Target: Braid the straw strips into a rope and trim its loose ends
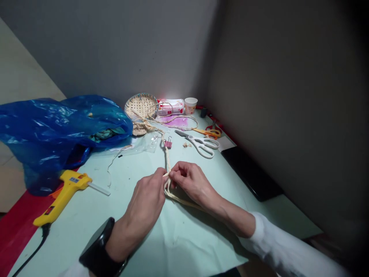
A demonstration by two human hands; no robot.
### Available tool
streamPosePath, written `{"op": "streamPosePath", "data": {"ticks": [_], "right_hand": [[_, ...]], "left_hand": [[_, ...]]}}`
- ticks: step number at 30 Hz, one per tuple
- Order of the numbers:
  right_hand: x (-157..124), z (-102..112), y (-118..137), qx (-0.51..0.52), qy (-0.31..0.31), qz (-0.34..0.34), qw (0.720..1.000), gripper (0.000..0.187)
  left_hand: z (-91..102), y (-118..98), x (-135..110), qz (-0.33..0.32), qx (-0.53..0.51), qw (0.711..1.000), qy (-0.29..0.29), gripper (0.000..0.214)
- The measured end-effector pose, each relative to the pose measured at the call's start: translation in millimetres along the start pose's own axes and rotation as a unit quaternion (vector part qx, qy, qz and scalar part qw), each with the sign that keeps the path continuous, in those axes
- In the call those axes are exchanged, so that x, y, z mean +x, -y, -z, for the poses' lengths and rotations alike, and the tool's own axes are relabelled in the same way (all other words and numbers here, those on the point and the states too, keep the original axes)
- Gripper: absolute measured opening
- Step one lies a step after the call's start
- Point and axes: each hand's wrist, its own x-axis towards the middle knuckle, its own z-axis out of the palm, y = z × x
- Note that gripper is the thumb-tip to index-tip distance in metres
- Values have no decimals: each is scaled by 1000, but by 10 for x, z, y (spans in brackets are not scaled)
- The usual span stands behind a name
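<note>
Head view, as I see it from my station. Both hands are at the middle of the counter (198, 246). Left hand (148, 196): thumb and fingers pinched closed on a pale fibre braid (167, 156). Right hand (194, 182): thumb and forefinger pinching the same braid at its near end, just beside the left.

Edges: I read a grey wall (288, 96) bounding the right side, with a black flat device (250, 171) lying close along it. A red strip (14, 238) marks the left. Widest room for moving: the pale green stretch between the left hand and the yellow glue gun (67, 192). Ahead on the right, white-handled scissors (203, 145) limit reach.

Writing: the glue gun bears a blue label, and a red-and-white package (171, 109) at the back carries print; I can read neither.

Orientation: the braid's long axis runs from the fingers away toward the back wall, leaning slightly left, past a pink binder clip (168, 144). Loose strands (183, 201) loop below the pinch, then trail right, passing beneath the right wrist.
</note>
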Motion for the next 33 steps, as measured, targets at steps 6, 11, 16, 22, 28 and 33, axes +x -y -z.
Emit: {"op": "streamPosePath", "data": {"ticks": [6,11,16,22,28,33], "right_hand": [[-11,16,25,-16,-4,15,1000,19],[-13,16,20,-3,-3,24,1000,18],[12,-10,-18,42,0,12,999,15],[29,-27,-13,212,35,-53,975,9],[11,-37,-33,331,47,-80,939,5],[36,-6,-53,284,10,-59,957,15]], "left_hand": [[58,29,-22,-17,94,995,-35,30],[155,-37,-55,9,33,999,-8,31],[24,-104,-145,-1,94,996,-4,29],[-223,-123,-193,-48,226,973,14,30],[-192,-150,-244,-115,211,971,-4,31],[59,15,-185,-39,-4,995,-95,32]]}}
